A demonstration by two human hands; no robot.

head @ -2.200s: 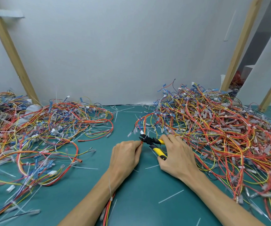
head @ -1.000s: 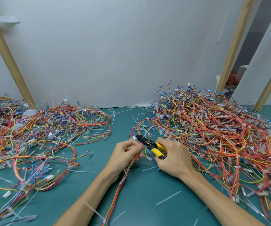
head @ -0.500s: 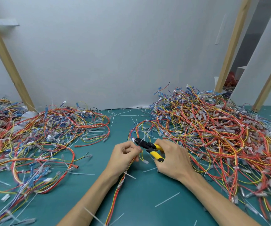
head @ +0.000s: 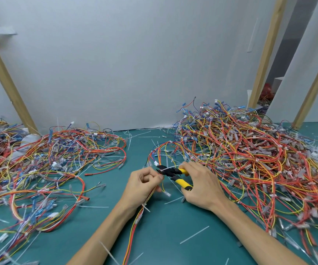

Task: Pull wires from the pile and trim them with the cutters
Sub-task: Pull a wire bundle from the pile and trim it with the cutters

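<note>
Table (head: 163,236): left pile (head: 49,169) lies at left, right pile (head: 249,159) at right, both against the wall (head: 135,73) behind. Between the piles, near the front: left hand (head: 142,185), cutters (head: 173,174), right hand (head: 202,186), side by side. A wire bundle (head: 137,222) runs from the left hand toward the near edge. Tie scraps (head: 194,234) lie on the table in front of the hands.

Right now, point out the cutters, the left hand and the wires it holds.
cutters (head: 171,173): head view, black pivot.
left hand (head: 142,186): head view, back of hand.
wires (head: 132,233): head view, stretch below the wrist.

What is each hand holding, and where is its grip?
The right hand holds the cutters by their yellow handles; the left hand pinches a wire bundle right beside the cutters' head.
</note>
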